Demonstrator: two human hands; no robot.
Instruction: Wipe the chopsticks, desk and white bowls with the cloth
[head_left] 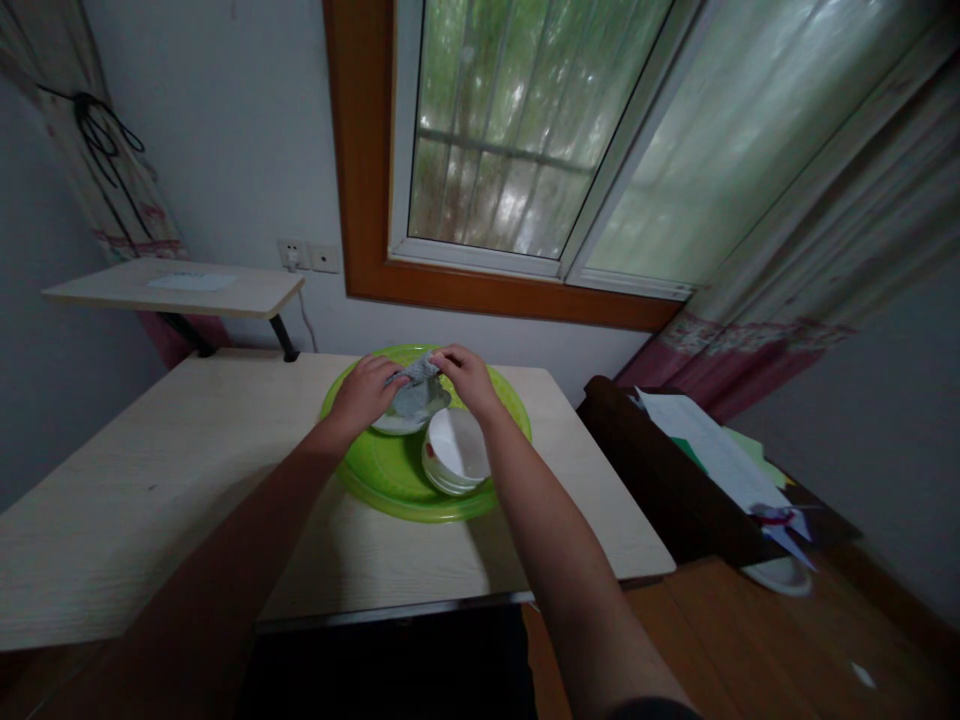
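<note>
A grey cloth (420, 370) is stretched between my two hands above the far side of a green basin (375, 480). My left hand (367, 392) pinches the cloth's left end, and my right hand (466, 378) grips its right end. Under the cloth, toward the left of the basin, lies a white dish (397, 424), partly covered by the cloth and my left hand. A stack of white bowls (456, 447) stands in the basin just below my right wrist, its right edge hidden by my forearm.
The basin rests on a pale wooden table (202, 440). A raised shelf (180, 286) stands at the table's back left. Behind are a wall and a window (510, 130). Papers (712, 450) lie on a dark piece of furniture at the right.
</note>
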